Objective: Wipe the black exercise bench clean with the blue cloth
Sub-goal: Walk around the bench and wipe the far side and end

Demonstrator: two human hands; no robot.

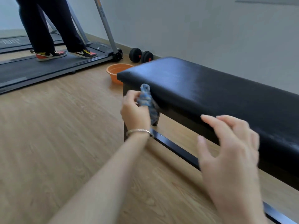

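The blue cloth is hanging bunched by the front edge of the black exercise bench, near its left corner, the left hand pinching it in curled fingers. The right hand is hovering empty, fingers spread, along the same edge. The cloth is likely needing spreading flat before long overlapping strokes across the top. An orange basin is sitting beyond the left end.
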